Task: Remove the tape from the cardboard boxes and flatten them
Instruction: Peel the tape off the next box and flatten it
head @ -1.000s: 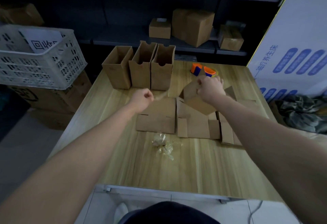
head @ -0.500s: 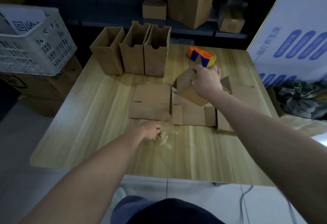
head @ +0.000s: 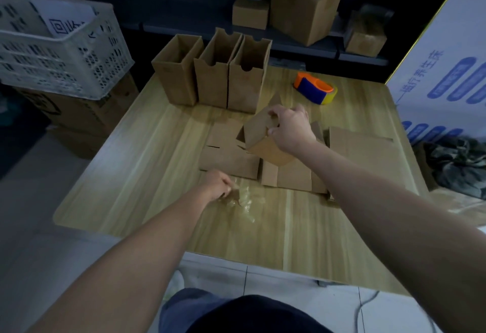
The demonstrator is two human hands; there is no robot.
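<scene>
Tape wad point(head: 243, 197) pinched at left hand's point(head: 215, 184) fingertips; right hand point(head: 289, 127) grips tilted box point(head: 268, 151).

dim light falls on a pale wooden table point(head: 131, 169) standing on a light tiled floor point(head: 31, 227). behind it, dark shelving point(head: 184, 26) holds closed brown cartons point(head: 306, 9). a white plastic crate point(head: 60, 59) sits at left, a large white printed carton point(head: 447, 69) at right.

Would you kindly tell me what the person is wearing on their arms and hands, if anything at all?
Both hands, the left hand and the right hand, are bare: no gloves, and no rings, watch or wristband that I can make out. The forearms are uncovered too; no sleeve shows up to the picture's edge.
</scene>
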